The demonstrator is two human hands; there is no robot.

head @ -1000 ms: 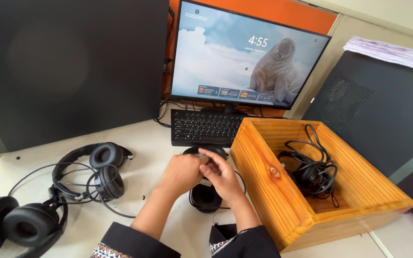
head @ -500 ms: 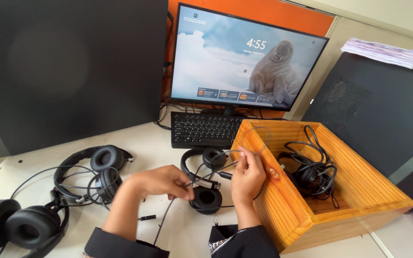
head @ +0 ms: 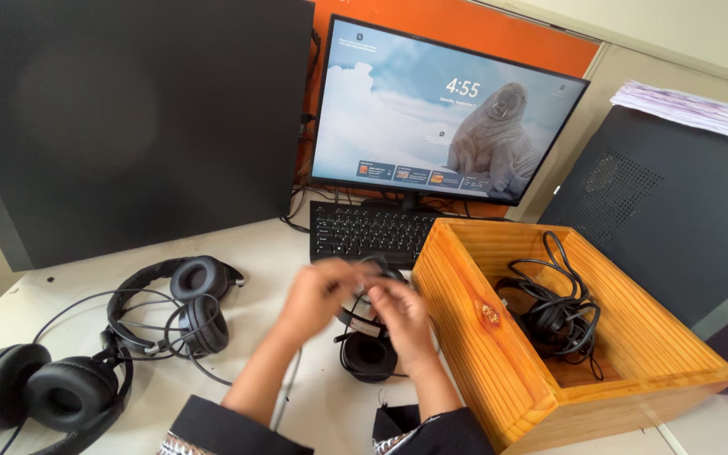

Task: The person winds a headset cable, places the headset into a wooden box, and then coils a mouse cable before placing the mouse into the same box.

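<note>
At the centre of the frame, the left hand (head: 318, 295) and the right hand (head: 399, 313) meet over a black wired headset with round padded ear cups (head: 370, 350) that lies on the white desk (head: 271, 244). Both hands are motion-blurred; the fingers appear curled around the headset's thin black cable (head: 362, 291), but how firmly they hold it cannot be told. One ear cup shows just below the hands, facing up.

Immediately right of the hands stands an open rectangular box of varnished pale wood (head: 499, 354); inside it rests another black headset with its coiled cable (head: 559, 313).

At centre left lies a second black headset with a loose cable loop (head: 185, 307), and at lower left a larger pair of black over-ear headphones (head: 40, 389).

Behind the hands sits a black keyboard (head: 368, 232), and above it a flat monitor showing a pale blue picture of a walrus (head: 452, 118). A large dark panel (head: 128, 118) fills the upper left. A black computer tower (head: 676, 202) stands at right, with a stack of papers (head: 693, 105) on top.
</note>
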